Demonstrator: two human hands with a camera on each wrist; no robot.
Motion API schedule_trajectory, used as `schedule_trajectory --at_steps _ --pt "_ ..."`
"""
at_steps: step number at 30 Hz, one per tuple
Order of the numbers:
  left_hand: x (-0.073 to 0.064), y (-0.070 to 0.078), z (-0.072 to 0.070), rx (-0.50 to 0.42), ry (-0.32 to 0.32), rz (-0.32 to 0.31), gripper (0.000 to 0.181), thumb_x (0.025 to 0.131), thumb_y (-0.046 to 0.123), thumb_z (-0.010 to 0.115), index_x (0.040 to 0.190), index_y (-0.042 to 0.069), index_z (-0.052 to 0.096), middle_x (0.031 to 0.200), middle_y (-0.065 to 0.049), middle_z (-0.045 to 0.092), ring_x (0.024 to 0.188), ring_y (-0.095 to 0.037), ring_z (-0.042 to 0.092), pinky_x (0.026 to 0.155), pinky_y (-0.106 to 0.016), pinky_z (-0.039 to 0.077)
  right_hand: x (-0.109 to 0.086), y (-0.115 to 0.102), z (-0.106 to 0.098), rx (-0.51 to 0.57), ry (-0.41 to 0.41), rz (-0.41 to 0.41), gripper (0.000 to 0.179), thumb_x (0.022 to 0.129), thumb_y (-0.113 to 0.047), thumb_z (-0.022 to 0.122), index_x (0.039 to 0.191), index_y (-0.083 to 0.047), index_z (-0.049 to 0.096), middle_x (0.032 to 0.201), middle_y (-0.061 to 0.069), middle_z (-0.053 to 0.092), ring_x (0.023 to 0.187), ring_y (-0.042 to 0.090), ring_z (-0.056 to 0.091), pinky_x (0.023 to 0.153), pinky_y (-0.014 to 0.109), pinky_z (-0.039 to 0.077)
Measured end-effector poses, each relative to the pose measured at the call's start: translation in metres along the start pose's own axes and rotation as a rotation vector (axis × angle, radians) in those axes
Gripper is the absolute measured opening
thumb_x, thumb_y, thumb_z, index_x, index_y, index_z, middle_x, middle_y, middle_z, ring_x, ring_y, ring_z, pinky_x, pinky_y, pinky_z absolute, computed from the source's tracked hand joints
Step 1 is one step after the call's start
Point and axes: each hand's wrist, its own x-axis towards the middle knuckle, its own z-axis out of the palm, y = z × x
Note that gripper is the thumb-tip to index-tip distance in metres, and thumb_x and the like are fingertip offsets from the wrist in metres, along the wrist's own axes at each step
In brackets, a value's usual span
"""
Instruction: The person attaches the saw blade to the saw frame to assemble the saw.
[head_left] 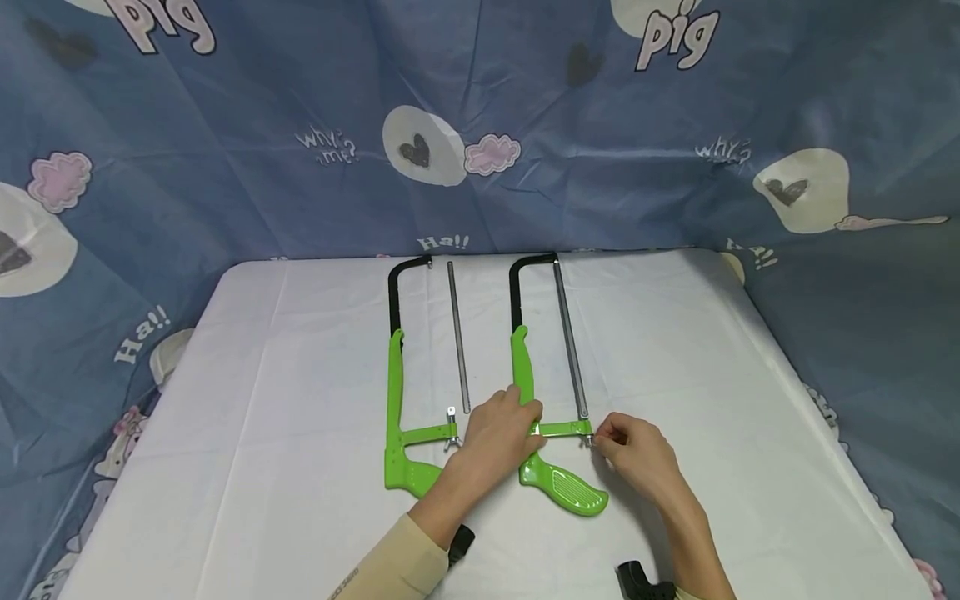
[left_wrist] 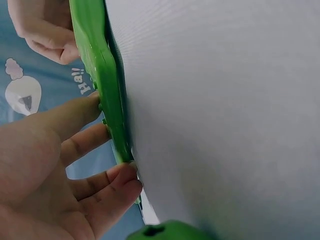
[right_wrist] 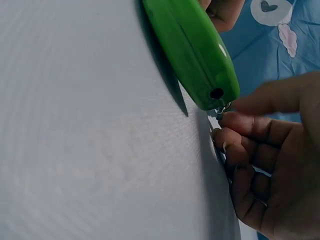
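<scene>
A hacksaw (head_left: 573, 492) with a green handle and black front frame lies on the white-covered table, its grey blade (head_left: 572, 342) spanning the right side. My left hand (head_left: 498, 433) holds its green frame just above the handle; the left wrist view shows the thumb and fingers (left_wrist: 85, 142) on either side of the green part. At the end of the green crossbar, my right hand (head_left: 637, 454) pinches the small metal wing nut (head_left: 588, 441) between thumb and index finger. In the right wrist view the fingertips partly hide that wing nut, below the handle's rounded end (right_wrist: 210, 85).
To the left lies a second green and black hacksaw (head_left: 395, 408), its handle partly behind my left forearm. It has its own wing nut (head_left: 452, 442). A loose blade (head_left: 458, 337) lies beside it. A blue printed curtain (head_left: 480, 208) hangs behind the table (head_left: 300, 500).
</scene>
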Motion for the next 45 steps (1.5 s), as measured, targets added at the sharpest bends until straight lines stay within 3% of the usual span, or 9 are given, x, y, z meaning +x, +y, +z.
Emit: schedule_trajectory --at_steps 6,10,19,45 --pt "0.001 0.0 -0.002 0.017 0.004 -0.009 0.024 0.086 0.039 0.075 0.097 0.018 0.071 0.087 -0.002 0.058 0.072 -0.013 0.051 0.051 -0.023 0.038 0.0 -0.008 0.001 -0.051 -0.022 0.006 0.03 0.081 -0.041 0.077 0.077 -0.017 0.061 0.067 -0.003 0.057 0.062 0.013 0.048 0.056 0.029 0.035" --pt "0.001 0.0 -0.002 0.021 0.0 -0.007 0.024 0.086 0.039 0.075 0.096 0.018 0.071 0.086 -0.002 0.057 0.07 -0.012 0.049 0.05 -0.022 0.036 0.0 -0.014 0.004 -0.102 -0.001 0.015 0.035 0.079 -0.044 0.08 0.075 -0.016 0.058 0.063 -0.003 0.055 0.059 0.014 0.048 0.053 0.03 0.034" --pt "0.0 0.004 -0.002 0.031 -0.005 -0.012 0.023 0.085 0.039 0.076 0.093 0.017 0.072 0.084 -0.002 0.057 0.068 -0.012 0.049 0.048 -0.023 0.036 -0.002 -0.016 0.006 -0.12 0.015 0.015 0.029 0.08 -0.034 0.078 0.07 -0.015 0.059 0.06 -0.004 0.054 0.056 0.013 0.046 0.051 0.028 0.033" --pt "0.002 0.005 -0.002 0.041 -0.016 -0.041 0.022 0.085 0.038 0.076 0.094 0.018 0.071 0.084 -0.004 0.058 0.068 -0.012 0.049 0.048 -0.024 0.036 0.002 -0.014 0.002 0.007 -0.038 0.079 0.013 0.08 -0.025 0.068 0.071 -0.014 0.067 0.062 -0.004 0.058 0.061 0.013 0.049 0.054 0.027 0.035"
